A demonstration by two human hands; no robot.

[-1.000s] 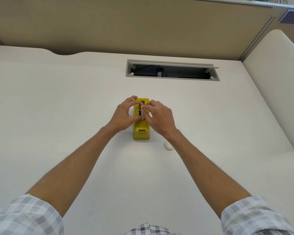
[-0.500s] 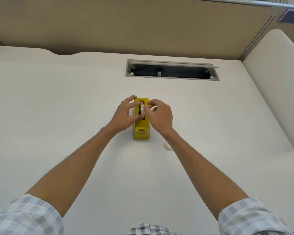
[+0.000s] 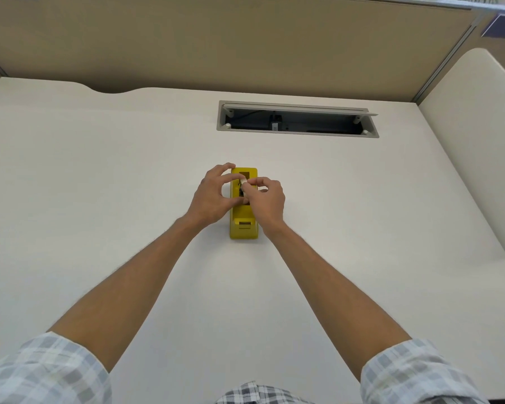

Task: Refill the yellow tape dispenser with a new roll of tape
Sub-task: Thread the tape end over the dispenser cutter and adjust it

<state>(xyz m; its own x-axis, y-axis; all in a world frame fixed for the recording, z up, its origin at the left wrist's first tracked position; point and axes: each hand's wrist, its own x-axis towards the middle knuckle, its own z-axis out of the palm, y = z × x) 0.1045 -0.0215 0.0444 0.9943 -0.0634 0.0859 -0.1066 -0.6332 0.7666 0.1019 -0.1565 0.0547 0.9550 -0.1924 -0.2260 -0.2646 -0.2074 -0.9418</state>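
1. One yellow tape dispenser [image 3: 243, 227] sits on the bench [image 3: 99, 185], just above frame centre, long axis running up-down in the picture.
2. One roll of tape [image 3: 244, 190], pale, sits at the dispenser's middle slot, mostly hidden by fingers; can't tell if it is fully seated.
3. Two hands, both at the dispenser. Left hand [image 3: 213, 196] is on the dispenser's left side, fingers curled, thumb and forefinger tip meeting the roll from the left.
4. Right hand [image 3: 264, 201] is on the dispenser's right side, fingers curled, fingertips pinching the roll at its top edge. The two hands' fingertips nearly touch over the slot.
5. Two bare forearms run down to two rolled plaid sleeves [image 3: 44, 371] at the lower corners of the frame.
6. One open cable hatch [image 3: 298, 119] in the bench, upper centre, grey frame, dark inside with a small black part; a label there is too small to read.
7. One tan partition wall [image 3: 216, 39] along the top.
8. One dark sign [image 3: 502, 26] in the upper right corner; its writing is cut off and unreadable.
9. No brand readable on the dispenser.
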